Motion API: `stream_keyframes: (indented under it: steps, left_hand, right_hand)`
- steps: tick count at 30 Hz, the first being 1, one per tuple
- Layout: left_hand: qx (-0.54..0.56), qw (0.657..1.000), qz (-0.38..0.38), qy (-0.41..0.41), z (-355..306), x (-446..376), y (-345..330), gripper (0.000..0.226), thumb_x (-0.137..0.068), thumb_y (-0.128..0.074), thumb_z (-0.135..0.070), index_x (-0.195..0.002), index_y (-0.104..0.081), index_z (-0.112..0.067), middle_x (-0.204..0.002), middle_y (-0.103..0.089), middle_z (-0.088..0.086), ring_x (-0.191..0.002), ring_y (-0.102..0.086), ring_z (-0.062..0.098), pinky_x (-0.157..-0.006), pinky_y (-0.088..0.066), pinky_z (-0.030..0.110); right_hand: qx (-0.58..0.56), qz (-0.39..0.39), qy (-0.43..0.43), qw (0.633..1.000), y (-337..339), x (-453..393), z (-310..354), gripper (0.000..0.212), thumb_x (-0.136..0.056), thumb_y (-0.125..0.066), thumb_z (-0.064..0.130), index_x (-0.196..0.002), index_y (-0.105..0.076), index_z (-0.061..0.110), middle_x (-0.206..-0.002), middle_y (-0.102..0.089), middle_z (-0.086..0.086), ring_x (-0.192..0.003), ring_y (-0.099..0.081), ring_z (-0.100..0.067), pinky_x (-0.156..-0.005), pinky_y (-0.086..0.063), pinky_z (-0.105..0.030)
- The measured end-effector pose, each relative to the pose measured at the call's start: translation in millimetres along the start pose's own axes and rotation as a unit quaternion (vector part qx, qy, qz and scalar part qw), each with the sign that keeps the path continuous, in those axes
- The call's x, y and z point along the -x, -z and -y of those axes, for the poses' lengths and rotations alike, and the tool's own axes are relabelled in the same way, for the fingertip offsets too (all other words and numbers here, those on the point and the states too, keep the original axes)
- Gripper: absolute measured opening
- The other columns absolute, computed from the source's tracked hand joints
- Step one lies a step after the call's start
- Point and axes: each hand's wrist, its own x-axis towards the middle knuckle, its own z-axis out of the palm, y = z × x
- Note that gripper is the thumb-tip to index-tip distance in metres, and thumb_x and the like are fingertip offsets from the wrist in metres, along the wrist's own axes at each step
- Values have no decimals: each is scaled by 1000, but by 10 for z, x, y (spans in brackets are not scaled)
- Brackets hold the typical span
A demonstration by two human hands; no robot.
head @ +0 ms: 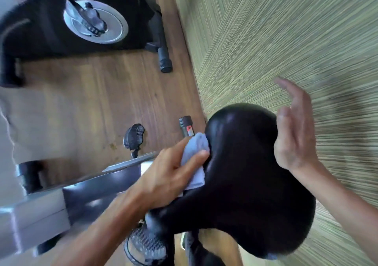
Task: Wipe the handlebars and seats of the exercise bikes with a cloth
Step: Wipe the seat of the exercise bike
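Note:
A glossy black bike seat (251, 175) fills the lower middle of the head view. My left hand (169, 175) grips a pale blue-grey cloth (195, 159) and presses it against the seat's left side. My right hand (294, 130) hovers at the seat's right edge with its fingers spread and relaxed, holding nothing. The grey frame (86, 196) of this bike runs off to the lower left. Its handlebars are not in view.
A second exercise bike (67, 22) with a silver crank disc stands at the top left on the wood floor (114, 94). A black pedal (134, 136) and a stabiliser foot (186, 125) lie near the seat. Green striped carpet (286, 40) covers the right.

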Motion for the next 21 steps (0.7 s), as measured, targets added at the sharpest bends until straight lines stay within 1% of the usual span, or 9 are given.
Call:
stream_keyframes:
  steps: [2,4,6,8,10,12,14,18,21]
  left_hand:
    - [-57,997,22,-36,-12,329,100,40,-98,-51,-58,-118,-65,-26,-82,-66,-19,-74,-59,-3,-74,-50,28]
    - [-124,987,12,-101,-94,592,122,34,-102,-56,-45,-129,-65,-27,-97,-65,-30,-90,-61,-9,-80,-46,19]
    - [-226,962,-42,-149,-155,758,10,47,-104,-52,-43,-143,-59,-18,-140,-62,-16,-130,-56,2,-104,-45,28]
    - [-336,922,-99,-167,-185,694,-177,62,-105,-44,-50,-149,-51,-7,-158,-46,6,-146,-43,15,-117,-37,35]
    - [-408,889,-124,-168,-281,447,-371,70,-106,-37,-52,-153,-42,0,-163,-35,16,-150,-38,21,-120,-35,39]
    - [-435,874,-139,-165,-376,312,-473,71,-106,-37,-50,-154,-39,2,-163,-33,18,-149,-39,23,-119,-36,41]
    - [-431,870,-163,-175,-316,425,-450,67,-106,-41,-48,-152,-44,1,-161,-40,15,-144,-46,23,-117,-39,37]
    - [-411,869,-234,-146,-47,955,-336,55,-107,-44,-44,-147,-54,-7,-155,-50,3,-139,-52,16,-115,-38,28]
    - [-423,850,-285,-136,-84,839,-435,48,-108,-43,-42,-141,-62,-12,-150,-56,-1,-134,-56,13,-113,-38,23]
  right_hand:
    - [-11,-8,-1,1000,-1,-5,-12,61,-105,-23,36,-149,-40,-3,-150,-45,-10,-137,-41,-18,-116,-31,-33]
    - [-21,-19,6,1000,0,22,-17,59,-105,-24,34,-147,-42,-4,-148,-45,-8,-136,-42,-19,-115,-31,-31]
    - [-29,-30,14,999,-2,52,-6,59,-106,-24,34,-147,-42,-4,-144,-43,-3,-134,-40,-16,-114,-29,-26]
    - [-22,-38,14,999,-18,47,1,59,-106,-24,36,-147,-42,-2,-143,-43,-1,-133,-39,-12,-113,-26,-21]
    - [-17,-33,7,999,-31,26,-9,59,-105,-24,37,-147,-42,-1,-145,-47,-8,-133,-41,-18,-112,-24,-18]
    - [-26,-28,-3,999,-16,28,-5,59,-105,-23,38,-147,-42,1,-145,-48,-10,-132,-41,-23,-111,-24,-17]
    - [-37,-25,5,999,-10,46,-13,58,-106,-23,39,-146,-44,2,-144,-49,-9,-132,-42,-24,-111,-27,-20]
    - [-41,-37,23,998,-22,38,-27,58,-107,-23,42,-141,-49,2,-137,-55,-14,-126,-46,-27,-111,-34,-36]
    - [-39,-37,14,998,-19,19,-10,57,-107,-21,42,-141,-48,5,-133,-57,-15,-123,-46,-25,-109,-35,-36]
